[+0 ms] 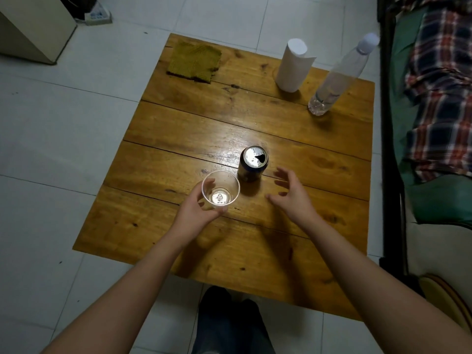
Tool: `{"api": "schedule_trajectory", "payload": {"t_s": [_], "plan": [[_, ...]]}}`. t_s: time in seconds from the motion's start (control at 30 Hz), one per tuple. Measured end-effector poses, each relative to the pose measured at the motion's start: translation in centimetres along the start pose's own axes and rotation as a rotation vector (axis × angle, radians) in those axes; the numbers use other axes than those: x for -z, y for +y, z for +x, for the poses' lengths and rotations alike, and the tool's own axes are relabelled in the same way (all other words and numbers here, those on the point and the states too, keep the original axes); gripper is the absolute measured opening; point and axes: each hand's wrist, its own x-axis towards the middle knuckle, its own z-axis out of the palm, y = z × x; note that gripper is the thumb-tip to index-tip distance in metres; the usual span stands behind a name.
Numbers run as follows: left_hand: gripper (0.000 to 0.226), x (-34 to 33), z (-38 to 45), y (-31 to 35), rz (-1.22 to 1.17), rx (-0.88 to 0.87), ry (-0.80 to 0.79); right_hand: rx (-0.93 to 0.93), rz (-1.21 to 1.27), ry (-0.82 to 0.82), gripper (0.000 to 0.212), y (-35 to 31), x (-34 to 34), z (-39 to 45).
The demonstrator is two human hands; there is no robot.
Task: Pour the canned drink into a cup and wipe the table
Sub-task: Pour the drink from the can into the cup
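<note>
Left hand holds a clear cup beside an opened can on a wooden table.

The left hand curls around the empty cup near the middle of the table; whether the cup rests on the wood is unclear. The can stands upright just beside the cup. The right hand hovers near the can with fingers spread, gripping nothing. A green cloth lies at the far left corner; a paper roll and a water bottle stand near the far right corner.

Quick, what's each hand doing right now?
Left hand: holding the clear cup.
Right hand: open, empty, beside the can.
</note>
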Motion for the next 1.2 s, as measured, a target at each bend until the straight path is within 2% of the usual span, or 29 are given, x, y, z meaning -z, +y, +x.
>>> {"api": "schedule_trajectory", "payload": {"t_s": [0.1, 0.37, 0.73, 1.0, 1.2], "plan": [[0.069, 0.3, 1.2, -0.5, -0.002, 0.000, 0.020, 0.000, -0.001, 0.001, 0.081, 0.4, 0.1, 3.0], [0.068, 0.7, 3.2, -1.5, 0.018, -0.005, 0.032, 0.047, 0.017, -0.180, 0.102, 1.2, -1.0, 7.5], [0.069, 0.1, 3.5, -1.4, -0.003, 0.003, 0.027, 0.037, 0.188, -0.054, 0.079, 1.5, -2.4, 7.2], [0.066, 0.6, 3.8, -1.5, -0.009, 0.000, 0.047, 0.038, 0.132, -0.015, 0.088, 1.5, -3.3, 6.9], [0.064, 1.0, 4.1, -1.7, 0.011, -0.020, 0.048, 0.079, 0.115, -0.097, 0.092, 1.9, -2.7, 7.1]]}}
